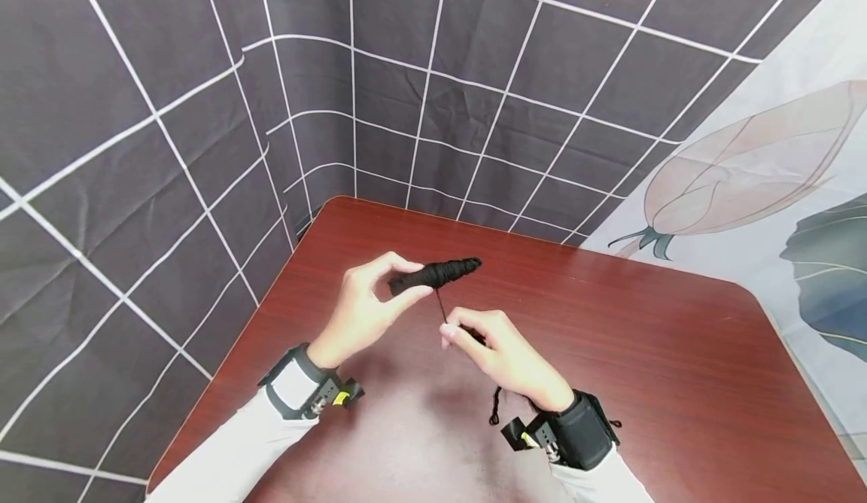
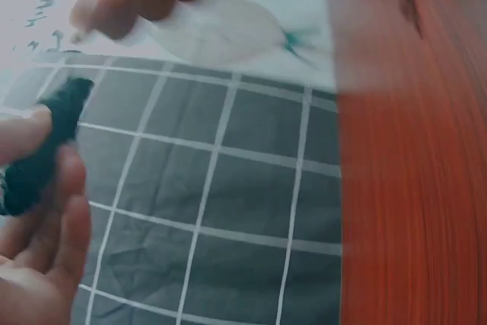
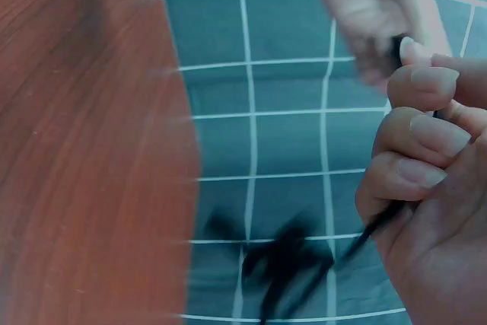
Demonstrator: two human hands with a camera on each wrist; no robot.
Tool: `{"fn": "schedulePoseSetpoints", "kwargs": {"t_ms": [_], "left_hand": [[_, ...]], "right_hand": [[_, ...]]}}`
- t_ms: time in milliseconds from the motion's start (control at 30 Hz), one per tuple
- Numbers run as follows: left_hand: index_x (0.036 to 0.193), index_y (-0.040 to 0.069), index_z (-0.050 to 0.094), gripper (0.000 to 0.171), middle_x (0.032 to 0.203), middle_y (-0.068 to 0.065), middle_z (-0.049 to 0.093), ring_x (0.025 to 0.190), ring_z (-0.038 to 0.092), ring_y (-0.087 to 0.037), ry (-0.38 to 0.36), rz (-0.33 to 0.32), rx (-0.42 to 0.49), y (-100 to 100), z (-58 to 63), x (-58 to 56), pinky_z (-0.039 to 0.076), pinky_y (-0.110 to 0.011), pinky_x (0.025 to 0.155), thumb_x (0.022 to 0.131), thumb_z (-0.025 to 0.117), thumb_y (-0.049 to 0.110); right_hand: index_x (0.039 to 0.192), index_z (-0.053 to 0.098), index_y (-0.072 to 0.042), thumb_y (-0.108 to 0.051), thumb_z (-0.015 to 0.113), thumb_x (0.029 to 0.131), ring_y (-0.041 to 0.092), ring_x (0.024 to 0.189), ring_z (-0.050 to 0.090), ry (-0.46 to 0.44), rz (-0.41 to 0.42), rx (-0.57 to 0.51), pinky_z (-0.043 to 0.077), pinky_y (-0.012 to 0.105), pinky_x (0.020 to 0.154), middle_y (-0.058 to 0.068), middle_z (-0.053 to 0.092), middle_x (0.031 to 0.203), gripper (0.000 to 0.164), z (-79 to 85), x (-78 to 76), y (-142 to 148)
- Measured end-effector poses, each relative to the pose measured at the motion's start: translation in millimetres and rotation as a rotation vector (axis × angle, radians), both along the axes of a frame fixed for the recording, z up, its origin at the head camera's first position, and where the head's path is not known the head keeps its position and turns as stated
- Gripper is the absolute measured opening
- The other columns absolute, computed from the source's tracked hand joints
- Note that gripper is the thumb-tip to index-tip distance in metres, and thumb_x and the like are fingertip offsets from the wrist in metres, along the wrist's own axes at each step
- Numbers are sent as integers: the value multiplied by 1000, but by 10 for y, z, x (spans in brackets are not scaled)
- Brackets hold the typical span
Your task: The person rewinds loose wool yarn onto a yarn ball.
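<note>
Between the thumb and fingers of my left hand (image 1: 359, 315) is a bundle of black cord (image 1: 450, 271), wound in tight turns and tapering to the right. It is held above the table, and the left wrist view shows the wound bundle (image 2: 29, 176) gripped near the left edge. A thin black strand (image 1: 441, 306) runs from it down to my right hand (image 1: 508, 352), which pinches it between thumb and fingertips. In the right wrist view the cord passes through the curled fingers (image 3: 415, 138), and a loose tangle of cord (image 3: 285, 260) hangs below, blurred.
Beneath both hands lies a reddish-brown wooden table (image 1: 643, 352). A dark grey curtain with white grid lines (image 1: 494, 96) stands behind and to the left. At the right hangs a white cloth with a flower print (image 1: 738, 172). A cord end (image 1: 495, 406) dangles by the right wrist.
</note>
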State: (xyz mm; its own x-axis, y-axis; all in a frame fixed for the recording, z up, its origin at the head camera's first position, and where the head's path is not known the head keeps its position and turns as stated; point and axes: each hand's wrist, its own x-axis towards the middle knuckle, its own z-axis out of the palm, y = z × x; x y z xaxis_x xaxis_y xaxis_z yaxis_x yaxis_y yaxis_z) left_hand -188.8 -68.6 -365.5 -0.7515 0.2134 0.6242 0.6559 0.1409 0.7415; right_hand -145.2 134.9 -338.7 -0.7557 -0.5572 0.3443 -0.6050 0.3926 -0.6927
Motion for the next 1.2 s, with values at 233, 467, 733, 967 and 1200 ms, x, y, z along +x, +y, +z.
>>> {"fn": "schedulePoseSetpoints", "kwargs": {"t_ms": [233, 467, 733, 967, 1200], "left_hand": [[91, 11, 69, 19, 81, 2, 69, 64, 52, -6, 11, -158, -218, -52, 60, 127, 45, -26, 52, 74, 76, 12], [90, -2, 65, 22, 84, -15, 66, 74, 60, -17, -105, -488, 20, -11, 199, 225, 53, -23, 62, 70, 75, -5], [94, 8, 69, 21, 91, -5, 70, 71, 59, -13, 42, -23, 57, 10, 13, 22, 51, -24, 57, 75, 75, 14], [92, 7, 71, 22, 84, -1, 71, 72, 58, -6, 208, -39, -229, 3, 37, 94, 50, -27, 55, 71, 78, 11], [85, -2, 69, 24, 77, -12, 71, 73, 62, -9, 225, -408, -1, 104, 375, 382, 54, -22, 64, 63, 78, -6]], "right_hand": [[78, 64, -18, -14, 59, 90, 8, 54, 45, 99, -120, -83, 37, 22, 45, -6, 59, 68, 14, 84, -96, 189], [79, 64, -6, 1, 56, 88, 10, 58, 47, -7, -68, -164, 40, 23, 50, 5, 58, 68, 14, 138, -89, 105], [72, 59, -10, -5, 52, 93, 4, 54, 38, -2, -6, -32, 35, 19, 49, -2, 50, 60, 22, -16, 53, -10], [78, 63, -18, -18, 60, 89, 5, 52, 40, 181, -55, -1, 32, 18, 46, -8, 50, 62, 12, 140, -53, 131], [82, 63, -19, -11, 56, 91, 9, 51, 43, 52, -24, -85, 38, 23, 46, -3, 54, 66, 14, 165, -158, 200]]}}
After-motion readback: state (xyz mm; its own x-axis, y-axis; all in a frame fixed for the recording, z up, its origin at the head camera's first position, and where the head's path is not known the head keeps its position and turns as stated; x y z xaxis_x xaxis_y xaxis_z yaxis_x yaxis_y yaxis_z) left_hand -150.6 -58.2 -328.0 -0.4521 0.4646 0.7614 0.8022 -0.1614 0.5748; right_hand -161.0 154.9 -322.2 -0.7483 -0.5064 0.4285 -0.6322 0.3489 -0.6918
